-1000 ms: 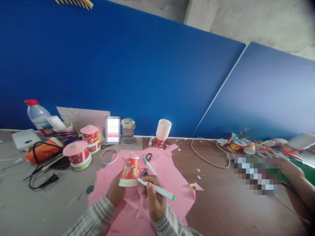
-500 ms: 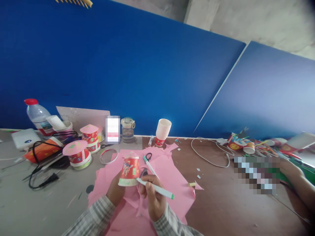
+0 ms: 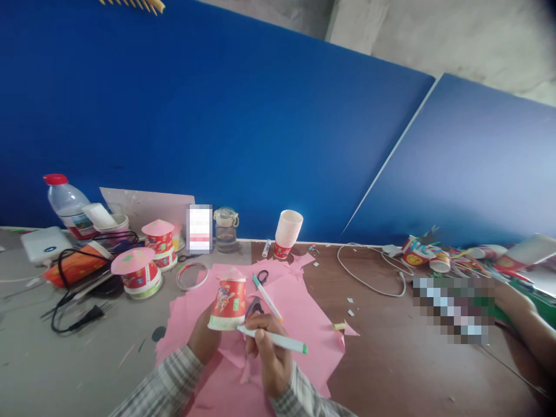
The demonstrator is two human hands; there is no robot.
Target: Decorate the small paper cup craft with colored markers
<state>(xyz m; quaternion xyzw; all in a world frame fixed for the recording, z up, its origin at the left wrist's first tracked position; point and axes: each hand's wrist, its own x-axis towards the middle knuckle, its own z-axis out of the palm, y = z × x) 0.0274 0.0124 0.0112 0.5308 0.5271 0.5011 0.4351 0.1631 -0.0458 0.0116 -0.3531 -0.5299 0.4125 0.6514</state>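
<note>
On the grey-and-brown wooden desk (image 3: 382, 359) lay ragged pink paper sheets (image 3: 308, 313). Above them, the left hand (image 3: 205, 340), grip curved, fingers mostly hidden, held an inverted red-and-white paper cup (image 3: 230, 299); the right hand (image 3: 274, 354), grip pinched, held a slim white green-ended marker (image 3: 290, 342) at its pale lower edge. Colouring seemed in hand; the next stroke probably called for a steady cup.

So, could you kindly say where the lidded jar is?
In the head view, the jar stands left of centre before the blue partition, beyond the held red cup.
</note>
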